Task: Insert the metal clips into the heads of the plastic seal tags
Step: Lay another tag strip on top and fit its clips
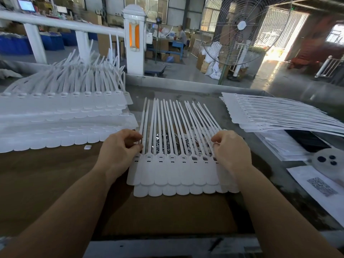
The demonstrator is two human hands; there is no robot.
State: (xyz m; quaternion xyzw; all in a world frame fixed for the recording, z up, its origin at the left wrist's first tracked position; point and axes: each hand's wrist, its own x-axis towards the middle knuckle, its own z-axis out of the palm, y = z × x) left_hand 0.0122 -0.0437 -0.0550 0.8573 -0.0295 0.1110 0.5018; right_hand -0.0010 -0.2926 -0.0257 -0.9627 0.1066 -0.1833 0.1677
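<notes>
Curling at either edge of the work, both hands have their fingers bent over a joined strip of white plastic seal tags (pixel 175 168) lying flat on the brown worktop (pixel 55 175). The left hand (pixel 119 151) pinches the outermost strap between thumb and fingers (pixel 136 146); the right hand (pixel 230 151) has its fingertips bent onto the straps at the opposite edge, though whether they pinch one I cannot tell. Between the two hands run the rectangular tag heads, each with a small slot, and a second strip of tags peeks out beneath. Just beyond the fingers, under the fanned straps, lies a heap of small shiny metal clips (pixel 163 140). Left of the left hand rises a tall stack of white tags (pixel 61 116); far right of the right hand another flat stack (pixel 275 116) lies sideways. One loose white piece (pixel 87 147) sits near the left wrist.
</notes>
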